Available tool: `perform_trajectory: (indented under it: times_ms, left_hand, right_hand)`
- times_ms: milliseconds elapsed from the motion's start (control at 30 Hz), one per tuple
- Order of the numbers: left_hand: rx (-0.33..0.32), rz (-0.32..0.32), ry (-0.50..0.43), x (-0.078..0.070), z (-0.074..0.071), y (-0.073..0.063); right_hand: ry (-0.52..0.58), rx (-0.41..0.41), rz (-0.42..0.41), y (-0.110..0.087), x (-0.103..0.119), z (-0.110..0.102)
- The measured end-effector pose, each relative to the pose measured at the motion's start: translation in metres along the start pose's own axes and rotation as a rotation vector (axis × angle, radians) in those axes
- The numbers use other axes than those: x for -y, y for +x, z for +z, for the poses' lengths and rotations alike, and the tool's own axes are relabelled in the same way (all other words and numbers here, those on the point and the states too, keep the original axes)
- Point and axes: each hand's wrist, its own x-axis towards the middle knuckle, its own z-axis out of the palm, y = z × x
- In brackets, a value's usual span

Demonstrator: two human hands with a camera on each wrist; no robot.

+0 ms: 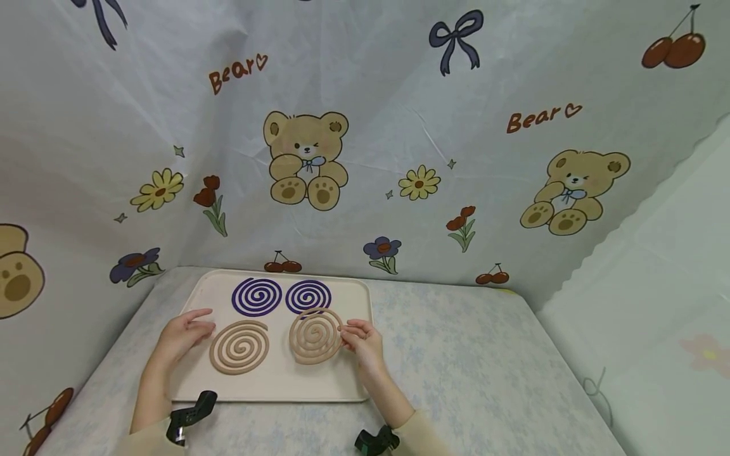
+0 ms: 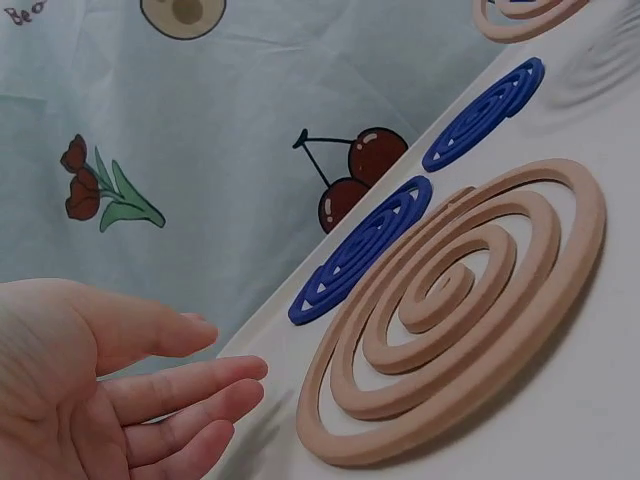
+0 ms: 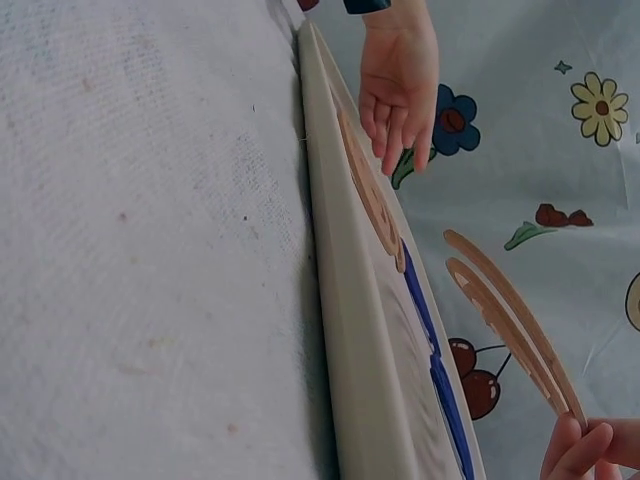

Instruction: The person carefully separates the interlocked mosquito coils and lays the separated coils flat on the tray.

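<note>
My right hand point(image 1: 365, 345) pinches the right edge of a tan mosquito coil point(image 1: 315, 335), holding it raised over the tray, where it overlaps a blue coil behind in the head view. Edge-on in the right wrist view, the held coil point(image 3: 510, 320) shows as two tan bands that meet at the fingertips. Another tan mosquito coil point(image 1: 239, 347) lies flat on the left part of the tray. Beside its left edge is my left hand point(image 1: 181, 335), fingers extended and loosely spread, holding nothing; the left wrist view shows a gap between fingertips and coil.
Two blue coils, left point(image 1: 256, 297) and right point(image 1: 308, 296), lie along the back of the cream tray point(image 1: 274, 389). Under the tray is a pale blue mottled tabletop point(image 1: 467, 354). A bear-printed cloth point(image 1: 365, 145) hangs behind the table.
</note>
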Motion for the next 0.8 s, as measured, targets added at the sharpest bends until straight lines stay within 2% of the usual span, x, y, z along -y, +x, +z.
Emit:
perform_trajectory:
  times_ms: [300, 433, 600, 700, 800]
  left_hand:
    - [-0.064, 0.05, 0.069, -0.012, 0.0, -0.002]
    - [-0.094, 0.064, 0.087, -0.019, -0.001, -0.005]
    - [-0.102, 0.065, 0.093, -0.027, -0.002, -0.009]
    - [-0.103, 0.067, 0.086, -0.027, -0.003, -0.008]
    - [-0.117, 0.064, 0.066, -0.019, -0.003, -0.002]
  right_hand:
    - [-0.016, 0.028, -0.009, -0.001, -0.009, 0.01]
    - [-0.033, 0.026, -0.006, -0.002, -0.013, 0.013]
    - [-0.054, 0.003, 0.017, -0.002, -0.018, 0.016]
    - [-0.057, -0.007, 0.033, -0.002, -0.019, 0.016]
    - [-0.058, -0.003, 0.045, -0.002, -0.019, 0.017]
